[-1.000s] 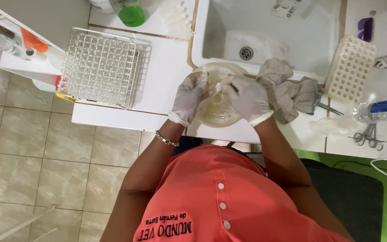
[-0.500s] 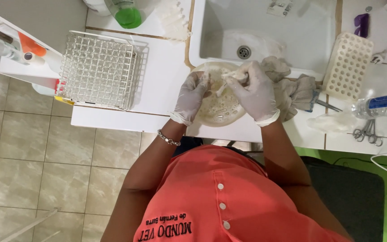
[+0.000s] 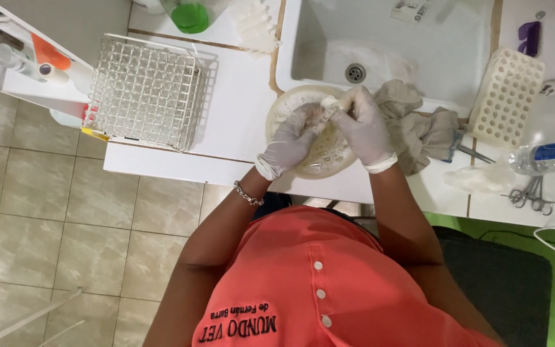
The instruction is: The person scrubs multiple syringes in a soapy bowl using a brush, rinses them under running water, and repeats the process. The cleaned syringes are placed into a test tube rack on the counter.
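Note:
Both my hands wear white gloves and meet over a round translucent bowl (image 3: 326,169) that sits on the white counter at the sink's front edge. My left hand (image 3: 290,140), with a bracelet at the wrist, and my right hand (image 3: 365,128) pinch a small white object (image 3: 329,103) between their fingertips above the bowl's far side. Small pale pieces lie in the bowl's wet bottom. What the white object is cannot be told.
A white sink (image 3: 419,51) with a drain lies beyond the bowl. A crumpled beige cloth (image 3: 422,132) lies to the right, then a white perforated rack (image 3: 507,96), a plastic bottle (image 3: 547,156) and metal scissors (image 3: 531,196). A wire test-tube rack (image 3: 146,90) stands left.
My hands have shifted from the bowl's middle toward its far rim and drawn their fingertips together on the small white object. The bowl has stayed put.

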